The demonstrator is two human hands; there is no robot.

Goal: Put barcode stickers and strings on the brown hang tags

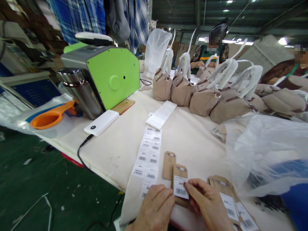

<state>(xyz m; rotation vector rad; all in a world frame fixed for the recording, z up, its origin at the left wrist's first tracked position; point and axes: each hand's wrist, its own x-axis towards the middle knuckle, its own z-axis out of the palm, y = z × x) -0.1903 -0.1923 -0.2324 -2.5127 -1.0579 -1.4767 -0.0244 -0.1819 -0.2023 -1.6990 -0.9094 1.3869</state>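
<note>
Between my hands lies a small stack of brown cardboard hang tags, the top one carrying a white barcode price sticker. My left hand has its fingers curled against the stack's left edge. On the other side, my right hand is closed at the stack's right edge, its thumb and fingertip on the sticker's right side. Another brown tag without a sticker pokes out behind. To the left runs a strip of printed barcode stickers. Several stickered tags are fanned out right of my right hand.
Beige handbags with wrapped handles line the table's back. A green-sided machine, steel flask, orange tape dispenser and white power bank stand left. Clear plastic covers the right. Two other people are behind the bags.
</note>
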